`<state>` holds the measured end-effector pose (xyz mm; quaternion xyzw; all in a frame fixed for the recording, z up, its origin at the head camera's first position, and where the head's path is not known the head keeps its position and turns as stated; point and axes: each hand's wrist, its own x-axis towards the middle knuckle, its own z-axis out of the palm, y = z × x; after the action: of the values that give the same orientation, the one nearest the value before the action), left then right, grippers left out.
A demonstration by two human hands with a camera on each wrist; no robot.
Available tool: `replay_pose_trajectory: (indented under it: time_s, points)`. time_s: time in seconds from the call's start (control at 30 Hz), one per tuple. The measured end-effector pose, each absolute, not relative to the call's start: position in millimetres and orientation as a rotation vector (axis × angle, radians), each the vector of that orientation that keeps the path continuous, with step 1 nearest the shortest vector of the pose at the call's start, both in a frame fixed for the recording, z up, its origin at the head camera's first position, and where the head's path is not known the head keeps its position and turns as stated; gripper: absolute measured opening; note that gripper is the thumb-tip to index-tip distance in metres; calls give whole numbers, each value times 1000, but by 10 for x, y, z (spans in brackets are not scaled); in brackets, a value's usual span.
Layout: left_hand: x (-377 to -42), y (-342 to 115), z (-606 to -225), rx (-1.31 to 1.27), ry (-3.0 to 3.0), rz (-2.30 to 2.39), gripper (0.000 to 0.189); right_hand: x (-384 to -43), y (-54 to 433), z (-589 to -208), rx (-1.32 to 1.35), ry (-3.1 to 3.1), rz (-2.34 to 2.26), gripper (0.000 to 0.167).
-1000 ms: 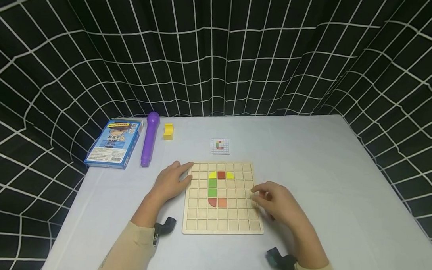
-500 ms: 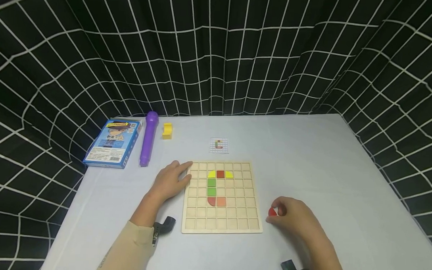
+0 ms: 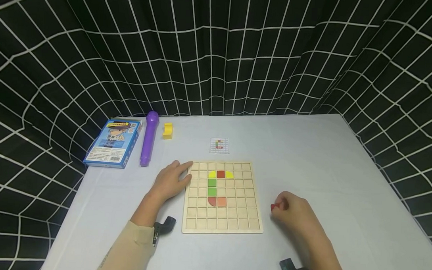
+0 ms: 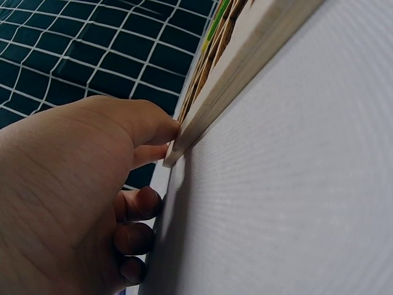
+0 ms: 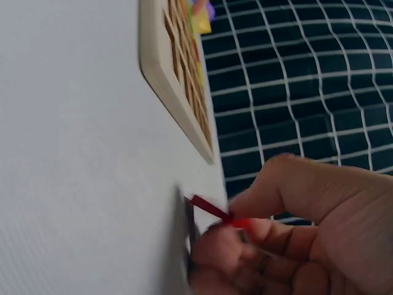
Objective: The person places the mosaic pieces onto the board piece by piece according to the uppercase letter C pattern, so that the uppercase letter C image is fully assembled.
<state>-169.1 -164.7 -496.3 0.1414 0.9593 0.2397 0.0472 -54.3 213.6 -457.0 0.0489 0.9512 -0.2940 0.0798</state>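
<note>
A wooden grid board (image 3: 232, 223) lies on the white table. My left hand (image 3: 170, 181) rests at its upper left edge. In the left wrist view the thumb (image 4: 156, 126) and a finger touch the board's side, the other fingers curled below. Right of the board, my right hand (image 3: 294, 214) pinches a small red piece (image 3: 273, 207) between thumb and fingers, its full shape partly hidden. In the board's cells sit two yellow pieces (image 3: 229, 175) beside a dark red square (image 3: 220, 174), two green squares (image 3: 212, 191), a pinkish quarter-circle (image 3: 211, 201) and an orange-pink square (image 3: 222, 201).
Behind the board lies a small card (image 3: 219, 146) printed with a coloured grid pattern. At the back left are a blue box (image 3: 113, 143), a purple microphone-shaped stick (image 3: 149, 140) and a yellow block (image 3: 167, 131). Black grid-patterned cloth (image 3: 211, 51) surrounds the table.
My right hand has moved off the board's right edge to the table beside it, and the red piece in its fingers has turned and shifted slightly. My left hand stays at the board's edge.
</note>
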Motion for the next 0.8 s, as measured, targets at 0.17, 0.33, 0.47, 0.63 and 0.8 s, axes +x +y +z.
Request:
replay_pose_trajectory:
  time_s: [0.17, 0.33, 0.47, 0.63, 0.8]
  points:
    - [-1692, -1644, -4966, 437, 2925, 732, 52, -547, 2254, -4567, 91, 2826, -855, 33]
    - [-1698, -1648, -4977, 432, 2924, 733, 52, -574, 2259, -4603, 15, 2854, -802, 23]
    - [-1696, -1655, -4985, 434, 2925, 727, 52, -599, 2198, -4585, 20, 2876, -776, 19]
    - [-1694, -1656, -4987, 433, 2929, 730, 52, -665, 2051, -4428, -125, 2842, -921, 19]
    - [-1694, -1650, -4987, 432, 2932, 739, 52, -750, 1804, -4331, -339, 2778, -1002, 18]
